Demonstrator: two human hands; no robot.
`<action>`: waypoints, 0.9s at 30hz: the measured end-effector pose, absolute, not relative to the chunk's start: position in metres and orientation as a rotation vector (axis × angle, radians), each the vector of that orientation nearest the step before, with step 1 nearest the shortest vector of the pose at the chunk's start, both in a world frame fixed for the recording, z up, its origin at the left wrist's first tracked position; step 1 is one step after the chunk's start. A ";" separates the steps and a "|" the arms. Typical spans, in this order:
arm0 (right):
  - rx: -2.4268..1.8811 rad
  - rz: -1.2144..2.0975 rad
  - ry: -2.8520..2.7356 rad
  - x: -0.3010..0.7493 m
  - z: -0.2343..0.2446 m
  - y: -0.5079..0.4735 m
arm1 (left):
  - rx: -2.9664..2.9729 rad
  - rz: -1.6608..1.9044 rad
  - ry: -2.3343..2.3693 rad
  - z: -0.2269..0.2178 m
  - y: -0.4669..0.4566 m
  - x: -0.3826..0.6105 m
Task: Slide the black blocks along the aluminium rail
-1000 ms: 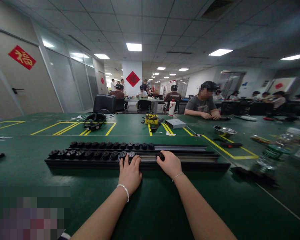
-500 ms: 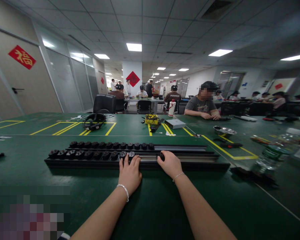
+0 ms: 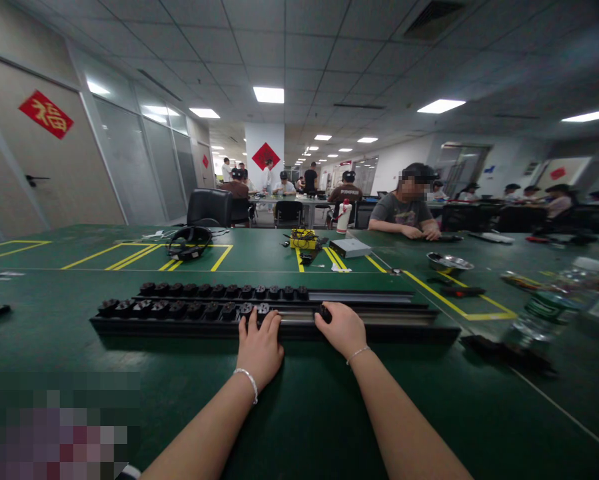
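A long black track [image 3: 179,331] lies across the table before me. Its near channel holds a row of round black socket modules [image 3: 194,311] at the left and bare metal to the right. My left hand [image 3: 260,340] rests on the track with fingers spread, fingertips against the last modules of that row. Between the thumb and fingers of my right hand [image 3: 344,328] is a single round black socket module [image 3: 323,311], mostly covered by the hand. It sits at the near channel, apart from the row.
A second black track [image 3: 359,295] with more modules lies just behind. On the green table [image 3: 299,413] are a headset [image 3: 189,243], a yellow box with cables [image 3: 303,239], a grey box [image 3: 349,248], a metal bowl [image 3: 448,263] and a water bottle [image 3: 549,307]. A person [image 3: 404,207] sits across to the right.
My right hand has shifted very slightly to the right with the module. My left hand stays in place.
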State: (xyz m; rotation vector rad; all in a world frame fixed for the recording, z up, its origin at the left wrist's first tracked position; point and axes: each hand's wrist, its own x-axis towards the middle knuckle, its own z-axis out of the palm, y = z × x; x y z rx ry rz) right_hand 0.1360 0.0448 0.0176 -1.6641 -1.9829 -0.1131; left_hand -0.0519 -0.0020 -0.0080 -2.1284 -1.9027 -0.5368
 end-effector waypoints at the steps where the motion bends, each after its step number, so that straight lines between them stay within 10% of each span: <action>1: -1.669 -0.108 -1.975 0.136 0.017 0.045 | -2.126 -0.535 -1.906 -0.008 -0.002 -0.052; 27: -1.694 -0.061 -1.951 0.137 0.016 0.046 | -2.125 -0.560 -1.878 -0.011 -0.001 -0.053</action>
